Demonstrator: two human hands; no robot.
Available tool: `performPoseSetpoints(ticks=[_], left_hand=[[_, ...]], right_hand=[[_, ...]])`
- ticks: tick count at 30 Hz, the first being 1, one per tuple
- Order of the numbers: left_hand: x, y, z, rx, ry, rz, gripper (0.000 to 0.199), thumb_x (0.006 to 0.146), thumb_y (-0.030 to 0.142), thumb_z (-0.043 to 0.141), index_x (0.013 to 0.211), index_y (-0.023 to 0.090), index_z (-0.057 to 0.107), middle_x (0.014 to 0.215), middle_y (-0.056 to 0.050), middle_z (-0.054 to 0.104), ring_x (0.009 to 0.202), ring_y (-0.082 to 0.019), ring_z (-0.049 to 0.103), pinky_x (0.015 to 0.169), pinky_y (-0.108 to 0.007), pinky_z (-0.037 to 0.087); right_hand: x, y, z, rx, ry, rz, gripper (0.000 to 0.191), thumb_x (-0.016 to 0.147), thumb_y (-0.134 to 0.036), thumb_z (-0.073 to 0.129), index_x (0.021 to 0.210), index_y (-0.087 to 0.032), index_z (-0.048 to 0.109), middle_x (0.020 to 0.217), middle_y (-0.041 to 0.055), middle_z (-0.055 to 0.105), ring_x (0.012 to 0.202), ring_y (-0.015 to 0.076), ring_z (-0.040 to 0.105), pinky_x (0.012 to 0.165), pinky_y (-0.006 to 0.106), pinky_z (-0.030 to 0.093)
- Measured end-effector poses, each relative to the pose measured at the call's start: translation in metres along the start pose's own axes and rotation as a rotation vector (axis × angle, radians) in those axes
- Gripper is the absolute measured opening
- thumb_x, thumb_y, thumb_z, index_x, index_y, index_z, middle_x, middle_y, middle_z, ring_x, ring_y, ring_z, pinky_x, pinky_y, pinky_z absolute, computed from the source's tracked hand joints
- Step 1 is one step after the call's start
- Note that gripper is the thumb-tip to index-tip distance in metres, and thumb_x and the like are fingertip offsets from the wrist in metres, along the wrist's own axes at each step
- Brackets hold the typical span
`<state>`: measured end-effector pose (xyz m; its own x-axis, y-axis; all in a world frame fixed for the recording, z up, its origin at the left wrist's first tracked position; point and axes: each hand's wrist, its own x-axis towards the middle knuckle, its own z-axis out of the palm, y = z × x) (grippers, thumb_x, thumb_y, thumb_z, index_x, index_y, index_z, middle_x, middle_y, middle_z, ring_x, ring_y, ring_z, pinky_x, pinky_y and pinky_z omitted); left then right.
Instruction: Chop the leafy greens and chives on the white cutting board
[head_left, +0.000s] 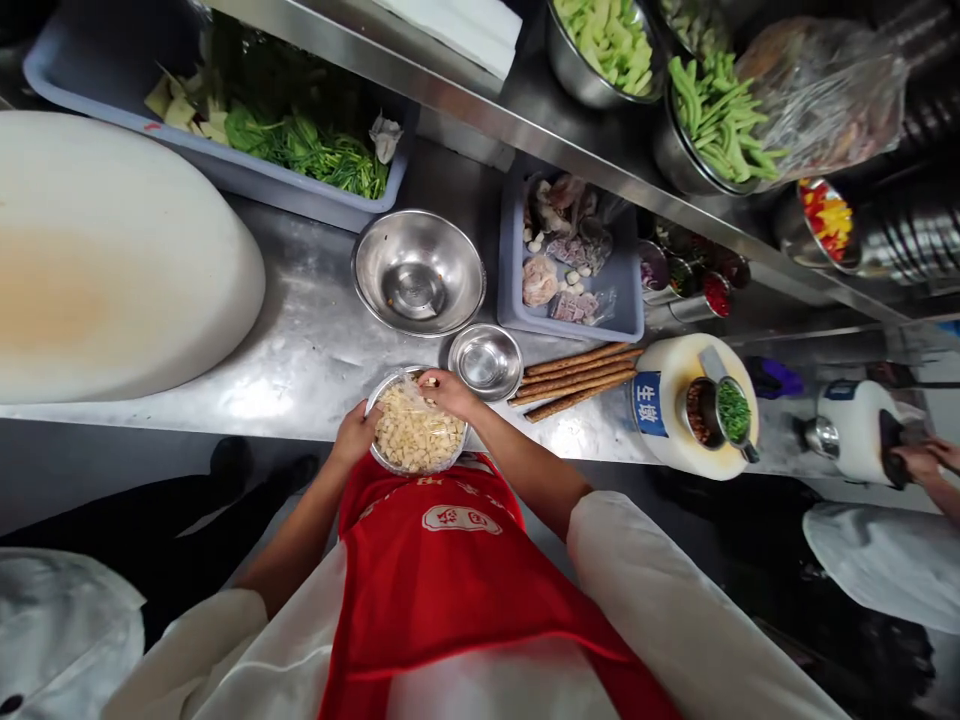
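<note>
A metal bowl (456,455) full of pale diced cubes (416,440) sits at the counter's front edge, against my red apron. Clear plastic wrap (405,392) lies over the cubes, bunched toward the far side. My left hand (354,436) is closed on the bowl's left rim; its fingertips are partly hidden there. At the far right of the rim, my right hand (448,393) pinches the wrap between thumb and fingers. Just beyond it stands a small metal bowl (487,362), and behind that a larger metal bowl (442,232) with a few scraps inside.
Brown sticks (574,385) lie right of the bowls. A round white chopping block (675,360) carries a cleaver and two small containers. Tubs of greens (330,205) and bagged food (637,320) stand behind, under a metal shelf (480,115). A co-worker's hands (922,460) work far right.
</note>
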<state>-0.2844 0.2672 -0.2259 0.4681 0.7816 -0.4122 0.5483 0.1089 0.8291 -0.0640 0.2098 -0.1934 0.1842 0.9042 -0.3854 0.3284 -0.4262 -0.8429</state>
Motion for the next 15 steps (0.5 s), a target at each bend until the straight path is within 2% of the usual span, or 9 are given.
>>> performPoseSetpoints(ticks=[2, 4, 8, 10, 12, 15], left_hand=[[0.009, 0.003, -0.003, 0.023, -0.029, 0.03, 0.053, 0.084, 0.064, 0.044, 0.093, 0.017, 0.068, 0.088, -0.006, 0.074, 0.087, -0.026, 0.066, 0.078, -0.033, 0.052], [0.016, 0.005, -0.005, 0.055, -0.049, 0.051, 0.052, 0.083, 0.063, 0.044, 0.092, 0.018, 0.068, 0.089, -0.006, 0.074, 0.087, -0.025, 0.066, 0.077, -0.032, 0.052], [0.024, 0.008, -0.007, 0.085, -0.079, 0.054, 0.051, 0.084, 0.064, 0.044, 0.09, 0.019, 0.069, 0.088, -0.006, 0.073, 0.085, -0.024, 0.066, 0.075, -0.031, 0.05], [0.026, 0.01, -0.008, 0.085, -0.085, 0.048, 0.05, 0.084, 0.063, 0.045, 0.087, 0.019, 0.068, 0.085, -0.006, 0.073, 0.082, -0.024, 0.065, 0.073, -0.031, 0.049], [0.027, 0.011, -0.008, 0.104, -0.062, 0.049, 0.048, 0.083, 0.062, 0.045, 0.084, 0.02, 0.067, 0.082, -0.005, 0.071, 0.08, -0.023, 0.063, 0.072, -0.031, 0.049], [0.028, 0.01, -0.011, 0.137, 0.024, 0.045, 0.044, 0.083, 0.06, 0.046, 0.08, 0.02, 0.064, 0.077, -0.005, 0.069, 0.076, -0.022, 0.061, 0.069, -0.03, 0.048]], right_hand=[[-0.003, -0.002, 0.002, 0.125, 0.061, 0.02, 0.023, 0.084, -0.043, 0.058, 0.088, -0.021, 0.055, 0.071, -0.0033, 0.055, 0.06, 0.0121, 0.052, 0.058, 0.025, 0.044], [-0.006, -0.006, 0.002, 0.338, 0.12, 0.039, 0.029, 0.078, -0.048, 0.063, 0.087, -0.022, 0.053, 0.072, -0.0033, 0.055, 0.062, 0.0122, 0.054, 0.058, 0.025, 0.045], [-0.014, -0.013, -0.021, 0.782, 0.262, 0.078, 0.03, 0.068, -0.037, 0.074, 0.085, -0.023, 0.054, 0.081, -0.0008, 0.061, 0.074, 0.0137, 0.06, 0.063, 0.024, 0.049], [-0.017, -0.012, -0.043, 0.754, 0.351, 0.078, 0.024, 0.072, -0.032, 0.071, 0.086, -0.023, 0.053, 0.085, 0.0004, 0.063, 0.076, 0.0139, 0.061, 0.064, 0.023, 0.05], [-0.017, -0.005, -0.067, 0.595, 0.42, 0.097, 0.018, 0.076, -0.031, 0.065, 0.087, -0.023, 0.052, 0.084, -0.0001, 0.063, 0.074, 0.0133, 0.061, 0.062, 0.022, 0.049], [-0.012, 0.009, -0.097, 0.366, 0.432, 0.169, 0.014, 0.078, -0.03, 0.063, 0.084, -0.022, 0.054, 0.074, -0.0026, 0.059, 0.064, 0.0115, 0.056, 0.058, 0.022, 0.047]])
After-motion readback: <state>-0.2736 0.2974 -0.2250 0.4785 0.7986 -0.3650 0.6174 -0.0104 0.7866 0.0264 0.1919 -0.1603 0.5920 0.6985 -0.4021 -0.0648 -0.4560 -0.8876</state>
